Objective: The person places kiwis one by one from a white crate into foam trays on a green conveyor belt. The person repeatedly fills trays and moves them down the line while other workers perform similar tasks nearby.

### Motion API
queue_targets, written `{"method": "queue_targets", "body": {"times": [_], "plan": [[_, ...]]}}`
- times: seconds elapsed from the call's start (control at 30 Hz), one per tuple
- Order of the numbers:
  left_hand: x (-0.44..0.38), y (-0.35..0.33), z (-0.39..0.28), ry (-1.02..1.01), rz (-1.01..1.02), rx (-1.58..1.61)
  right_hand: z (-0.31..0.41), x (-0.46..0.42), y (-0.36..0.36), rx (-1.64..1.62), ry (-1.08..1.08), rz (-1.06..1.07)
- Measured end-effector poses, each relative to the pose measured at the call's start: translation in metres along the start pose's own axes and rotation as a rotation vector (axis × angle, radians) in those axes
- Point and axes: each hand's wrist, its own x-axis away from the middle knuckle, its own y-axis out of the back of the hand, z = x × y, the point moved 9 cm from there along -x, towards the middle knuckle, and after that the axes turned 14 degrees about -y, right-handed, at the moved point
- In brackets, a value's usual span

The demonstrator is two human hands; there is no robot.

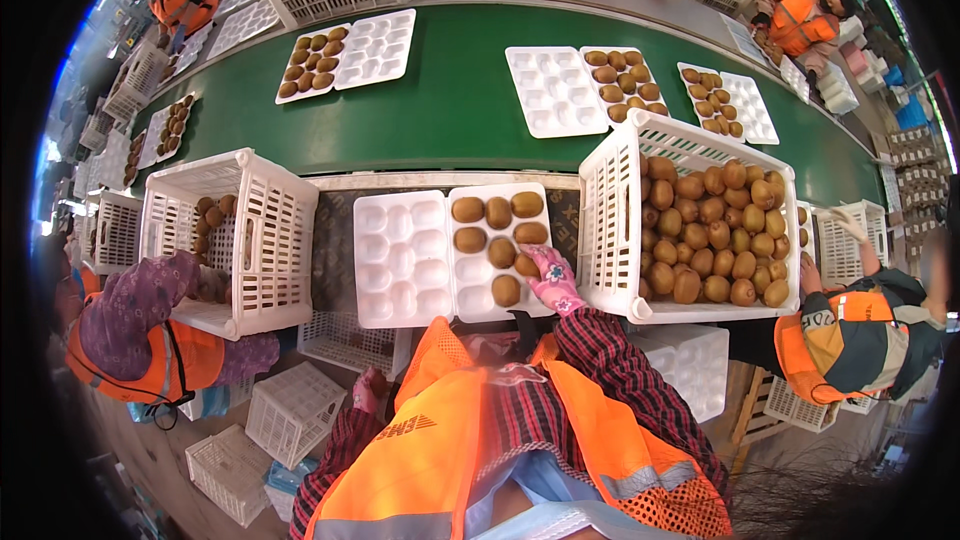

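My right hand, in a pink flowered glove, has its fingers on a kiwifruit at the right side of a white moulded tray. That hinged tray's right half holds several kiwifruit, with some hollows bare at its lower left. Its left half has only bare hollows. My left hand, also in a pink glove, is low at my left side beside a brownish round thing, perhaps a kiwifruit; its grip is unclear. Right of the tray, a white plastic crate full of kiwifruit is tilted towards me.
A green conveyor belt runs across beyond the tray, carrying several part-filled trays. At left a co-worker's sleeve reaches into another white crate. A co-worker stands at right. Crates stand on the floor at lower left.
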Motion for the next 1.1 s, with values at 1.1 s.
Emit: {"method": "queue_targets", "body": {"times": [1.1], "plan": [[-0.101,-0.270,-0.354,-1.056,0.085,-0.826,-0.051,-0.044,0.025,0.075,0.076,-0.139]]}}
